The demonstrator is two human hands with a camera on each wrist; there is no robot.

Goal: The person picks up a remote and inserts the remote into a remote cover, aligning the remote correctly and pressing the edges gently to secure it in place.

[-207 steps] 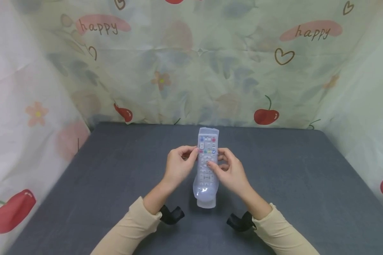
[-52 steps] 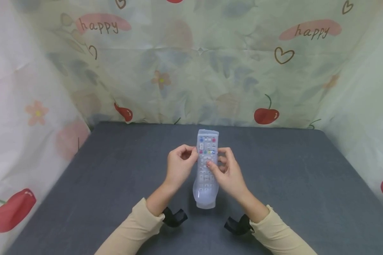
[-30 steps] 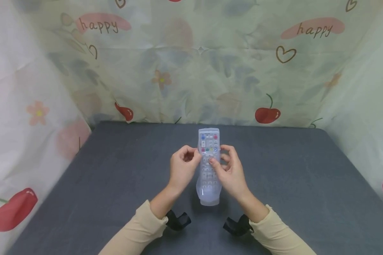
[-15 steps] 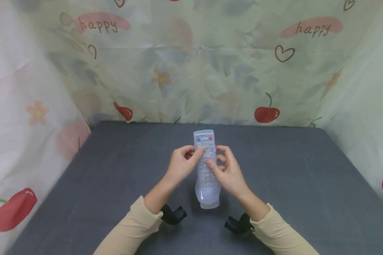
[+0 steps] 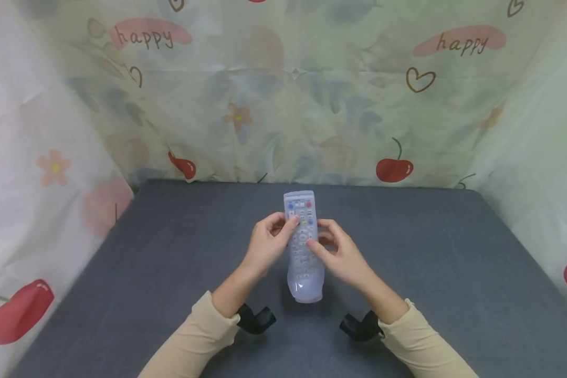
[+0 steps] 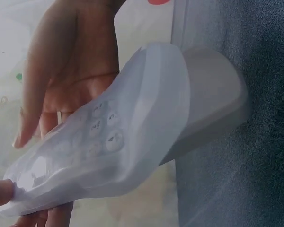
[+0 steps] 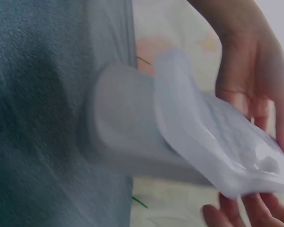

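Observation:
A remote control (image 6: 217,90) sits in a translucent cover (image 5: 306,286), held upright in the middle of the head view. Its buttons show through the cover. The remote's grey lower end (image 7: 125,113) sticks out of the cover's mouth in both wrist views, close to the table; contact is unclear. My left hand (image 5: 266,241) pinches the upper left side, thumb on the button face and fingers behind. On the other side my right hand (image 5: 337,254) grips the middle, its thumb on the buttons and its fingers along the right edge, partly hidden.
A dark grey cloth-covered table (image 5: 170,252) spreads beneath both hands. Printed curtains (image 5: 293,121) with cherries and "happy" lettering stand behind and at both sides. Black wrist mounts (image 5: 257,319) hang under the beige sleeves (image 5: 208,331).
The left thumb has moved from the left edge onto the button face. The remote has shifted slightly left, and less of its lower end shows below the cover than several seconds ago.

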